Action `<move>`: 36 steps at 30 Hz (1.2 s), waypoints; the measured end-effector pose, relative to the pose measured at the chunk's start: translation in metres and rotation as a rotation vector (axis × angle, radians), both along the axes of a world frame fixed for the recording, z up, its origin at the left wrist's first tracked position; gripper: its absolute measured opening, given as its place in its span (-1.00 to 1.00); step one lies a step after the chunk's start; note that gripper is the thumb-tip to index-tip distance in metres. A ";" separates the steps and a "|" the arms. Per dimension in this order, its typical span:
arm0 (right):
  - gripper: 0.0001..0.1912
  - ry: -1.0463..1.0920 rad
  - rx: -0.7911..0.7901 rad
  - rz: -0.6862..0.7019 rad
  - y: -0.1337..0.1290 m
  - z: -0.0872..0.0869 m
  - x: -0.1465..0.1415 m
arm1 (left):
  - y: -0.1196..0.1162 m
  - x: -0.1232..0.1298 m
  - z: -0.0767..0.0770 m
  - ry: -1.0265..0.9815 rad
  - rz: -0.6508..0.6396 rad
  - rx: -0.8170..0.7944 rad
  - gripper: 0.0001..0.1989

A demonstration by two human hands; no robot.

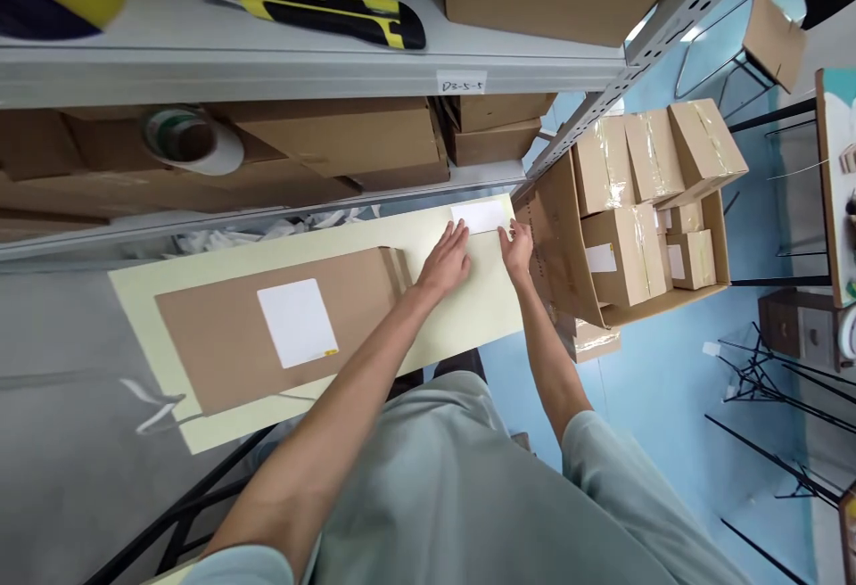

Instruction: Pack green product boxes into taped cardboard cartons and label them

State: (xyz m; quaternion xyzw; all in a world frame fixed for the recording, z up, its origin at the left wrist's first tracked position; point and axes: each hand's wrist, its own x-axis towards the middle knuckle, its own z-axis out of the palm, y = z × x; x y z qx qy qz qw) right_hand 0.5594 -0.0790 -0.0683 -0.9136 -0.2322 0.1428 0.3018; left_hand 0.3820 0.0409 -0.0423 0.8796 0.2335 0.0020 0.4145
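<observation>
A blank white label (479, 215) lies near the far right corner of a pale yellow board (468, 300). My left hand (444, 262) rests palm down on the board, fingers stretched out, its fingertips at the label's left end. At the label's right end, my right hand (517, 252) has thumb and fingers drawn together on the label's near corner. On the left part of the board sits a flat brown cardboard carton (227, 335) with a large white label (298, 322) on it.
Above the board, a grey shelf (300, 77) bears yellow-and-black utility knives (327, 10). Below it are cardboard boxes (348, 139) and a tape roll (193, 141). To the right, a large open carton (562, 246) holds several taped boxes (621, 255). Black metal legs (187, 505) stand at lower left.
</observation>
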 end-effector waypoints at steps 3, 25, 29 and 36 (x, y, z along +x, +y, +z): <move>-0.54 0.002 0.023 -0.018 0.006 -0.015 0.004 | 0.007 0.010 -0.025 0.087 -0.046 -0.007 -0.26; -0.49 -0.129 -0.015 0.056 0.024 0.014 -0.034 | 0.009 0.025 -0.024 0.037 0.352 -0.241 -0.59; -0.54 -0.188 -0.013 0.251 0.027 0.027 -0.060 | 0.019 0.033 0.000 -0.067 0.763 -0.319 -0.56; -0.59 -0.195 0.046 0.609 0.035 0.038 -0.074 | 0.041 0.019 0.002 0.045 1.035 -0.454 -0.75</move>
